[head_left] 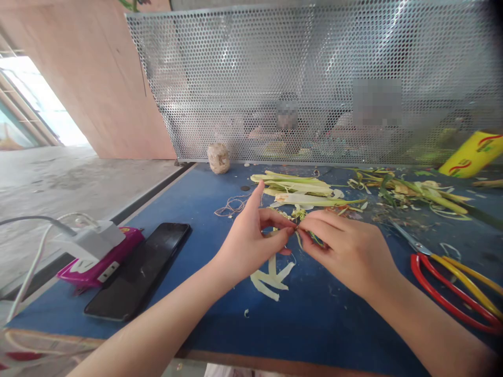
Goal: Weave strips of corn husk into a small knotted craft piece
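My left hand [257,233] pinches with thumb and fingers at the middle of the table, its index finger stretched upward. From under it hang or lie pale leaf strips [271,283], fanned out at their lower ends. My right hand [346,243] is closed in a pinch, its fingertips meeting those of the left. What exactly sits between the fingertips is too small to make out, though thin greenish strands show beside them. Just beyond both hands lie pale green leaf sheaths [298,186] and a loose coil of brown thread [231,206].
Red-and-yellow-handled scissors [424,251] lie at right, near plant scraps [416,191] and a yellow packet [471,154]. At left are a black phone [141,272] and a magenta power strip [129,243] with a white plug. A beige roll [218,158] stands by the perforated metal screen [243,78]; people show behind it.
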Available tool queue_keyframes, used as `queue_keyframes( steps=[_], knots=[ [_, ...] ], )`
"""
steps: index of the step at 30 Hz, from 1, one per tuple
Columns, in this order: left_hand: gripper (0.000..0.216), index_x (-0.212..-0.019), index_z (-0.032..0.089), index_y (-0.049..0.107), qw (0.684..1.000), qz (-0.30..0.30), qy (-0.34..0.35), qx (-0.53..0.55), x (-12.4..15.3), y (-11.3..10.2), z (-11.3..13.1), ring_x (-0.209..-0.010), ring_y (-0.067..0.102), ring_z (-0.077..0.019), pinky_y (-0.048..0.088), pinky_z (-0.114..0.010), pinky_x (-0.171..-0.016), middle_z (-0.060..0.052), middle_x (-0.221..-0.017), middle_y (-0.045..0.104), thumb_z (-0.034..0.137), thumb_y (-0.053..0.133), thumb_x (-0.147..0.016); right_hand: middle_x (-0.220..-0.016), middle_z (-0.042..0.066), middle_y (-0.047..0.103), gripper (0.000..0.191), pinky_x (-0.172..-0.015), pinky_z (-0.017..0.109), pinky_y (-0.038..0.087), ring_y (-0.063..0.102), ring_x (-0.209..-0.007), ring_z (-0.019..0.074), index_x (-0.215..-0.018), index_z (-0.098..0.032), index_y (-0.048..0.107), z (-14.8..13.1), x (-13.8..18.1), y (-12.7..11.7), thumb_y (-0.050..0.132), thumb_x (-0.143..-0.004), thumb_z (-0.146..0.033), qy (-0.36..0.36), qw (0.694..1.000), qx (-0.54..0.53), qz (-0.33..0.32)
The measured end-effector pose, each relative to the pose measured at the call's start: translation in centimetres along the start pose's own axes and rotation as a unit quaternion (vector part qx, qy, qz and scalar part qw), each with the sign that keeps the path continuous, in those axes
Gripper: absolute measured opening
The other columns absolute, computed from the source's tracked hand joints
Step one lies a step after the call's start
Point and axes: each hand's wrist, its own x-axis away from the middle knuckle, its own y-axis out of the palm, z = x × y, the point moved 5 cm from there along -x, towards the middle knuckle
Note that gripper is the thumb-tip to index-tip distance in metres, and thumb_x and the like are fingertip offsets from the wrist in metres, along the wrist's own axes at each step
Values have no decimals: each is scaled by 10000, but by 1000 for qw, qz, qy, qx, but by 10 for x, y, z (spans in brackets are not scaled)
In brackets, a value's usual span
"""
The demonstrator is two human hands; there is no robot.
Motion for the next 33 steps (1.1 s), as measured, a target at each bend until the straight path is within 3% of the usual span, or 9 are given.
queue_keyframes(
  steps=[5, 13, 21, 27, 33],
  knots=[
    [967, -1393, 242, 8, 1000, 7, -14, 3, 1, 0, -2, -700, 597, -158, 563, -323, -577, -7, -770, 603, 139, 642, -670, -753, -1, 659, 120, -503, 251, 331, 553, -521, 95, -734, -183, 625, -3, 3, 0, 521, -784, -149, -42, 997, 46, 33],
    [948, -1396, 265, 36, 991, 40, 63, -109, 6, -2, 3, -682, 618, -138, 507, -254, -630, 9, -746, 635, 140, 637, -674, -743, 5, 669, 109, -499, 263, 341, 554, -497, 98, -689, -168, 616, -8, 0, 0, 538, -761, -146, -45, 996, 68, 40],
    [801, -1354, 117, 207, 996, 39, -19, 83, 6, 2, 10, -590, 602, -111, 483, -233, -602, 13, -622, 630, 159, 647, -687, -682, 10, 675, 80, -531, 262, 428, 558, -515, 112, -742, -187, 624, -13, 6, -18, 642, -720, -113, -154, 971, 106, 147],
    [901, -1367, 194, 171, 992, 25, 59, 110, 5, 1, 14, -733, 617, -125, 487, -269, -731, -2, -759, 646, 82, 684, -635, -659, 30, 680, 122, -505, 285, 440, 576, -506, 136, -761, -167, 626, -16, 3, -27, 679, -681, -91, -177, 966, 99, 163],
    [905, -1391, 282, 107, 995, 23, 90, 35, 10, 1, 20, -784, 640, -178, 519, -231, -579, -24, -808, 671, 131, 655, -686, -683, 1, 687, 110, -515, 266, 449, 570, -494, 112, -773, -210, 619, -15, 2, -29, 626, -739, -106, -168, 970, 86, 156]
  ],
)
